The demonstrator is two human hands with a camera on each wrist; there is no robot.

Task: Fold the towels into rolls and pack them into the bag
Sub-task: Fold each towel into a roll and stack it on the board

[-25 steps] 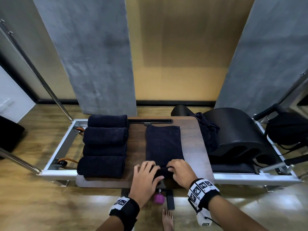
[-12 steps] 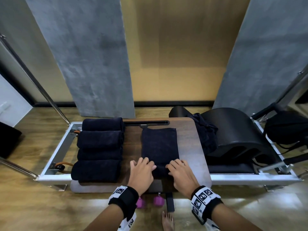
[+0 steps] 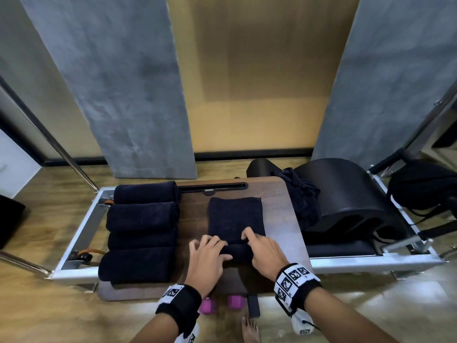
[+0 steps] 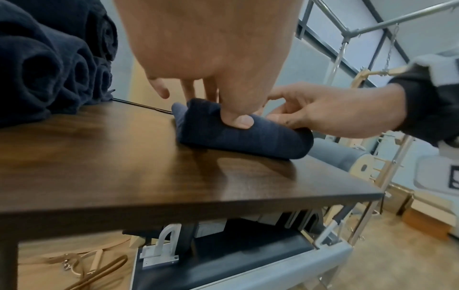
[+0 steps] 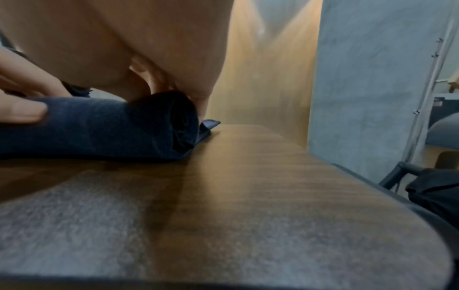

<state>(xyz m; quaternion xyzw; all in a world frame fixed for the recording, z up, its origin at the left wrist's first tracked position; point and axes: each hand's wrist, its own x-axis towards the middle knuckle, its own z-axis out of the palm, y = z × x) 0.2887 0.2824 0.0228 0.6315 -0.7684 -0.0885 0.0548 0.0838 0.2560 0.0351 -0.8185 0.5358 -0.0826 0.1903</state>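
Note:
A dark navy towel [image 3: 235,215] lies flat on the brown wooden tabletop [image 3: 284,219], its near end wound into a short roll [image 3: 238,251] [image 4: 238,135] [image 5: 104,127]. My left hand [image 3: 210,253] [image 4: 218,102] grips the roll's left part, thumb on its near face and fingers over the top. My right hand [image 3: 259,251] [image 4: 293,113] grips the right part, fingers curled over the top. Several finished navy rolls [image 3: 143,231] [image 4: 49,64] lie side by side at the table's left. A black bag [image 3: 418,186] sits at the far right.
A crumpled dark cloth [image 3: 301,199] hangs beside a black arched barrel [image 3: 346,196] right of the table. A metal frame [image 3: 81,229] surrounds the table. Pink dumbbells [image 3: 222,303] and a bare foot [image 3: 249,328] are on the floor under the near edge.
The roll has grown a little and moved away from me over the flat part. Both hands shifted forward with it. The head view drifted slightly.

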